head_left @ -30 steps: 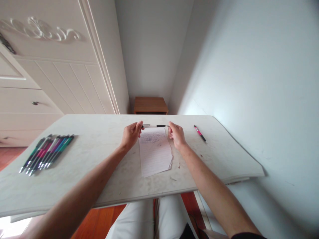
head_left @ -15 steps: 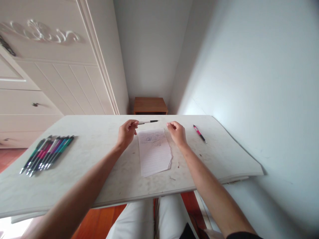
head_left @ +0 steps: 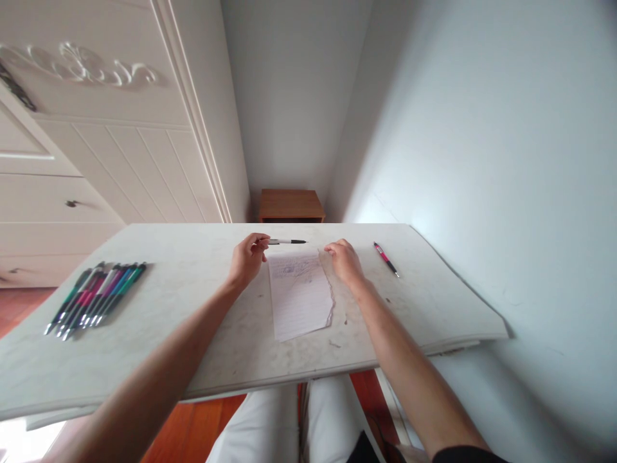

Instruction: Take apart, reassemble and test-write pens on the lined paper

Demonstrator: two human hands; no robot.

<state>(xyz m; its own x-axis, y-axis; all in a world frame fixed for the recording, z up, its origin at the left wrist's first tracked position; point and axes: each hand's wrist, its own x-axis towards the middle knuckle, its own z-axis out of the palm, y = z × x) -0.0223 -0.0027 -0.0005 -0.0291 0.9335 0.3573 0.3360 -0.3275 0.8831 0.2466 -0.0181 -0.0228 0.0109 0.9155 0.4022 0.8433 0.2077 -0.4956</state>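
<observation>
My left hand (head_left: 249, 258) is closed, pinching a white pen with a black grip (head_left: 288, 242) by one end. The pen lies roughly level, its tip pointing right, above the far edge of a sheet of lined paper (head_left: 301, 302). Scribbles mark the top of the sheet, and its right edge is torn. At the sheet's upper right corner, my right hand (head_left: 344, 259) has thumb and fingers pressed together, a short gap from the pen tip. Whether it pinches anything small is hidden.
A pink and black pen (head_left: 386, 260) rests on the white table (head_left: 193, 257) to the right. Several coloured pens (head_left: 96, 299) lie side by side at the left. Behind the table is a wooden box-like piece (head_left: 292, 204). A wall (head_left: 506, 161) borders the right side, a white cabinet (head_left: 125, 161) the left.
The pen in my left hand has turned from a slight upward slant to nearly level, its tip lower. My right hand has shifted slightly, staying near the paper's corner.
</observation>
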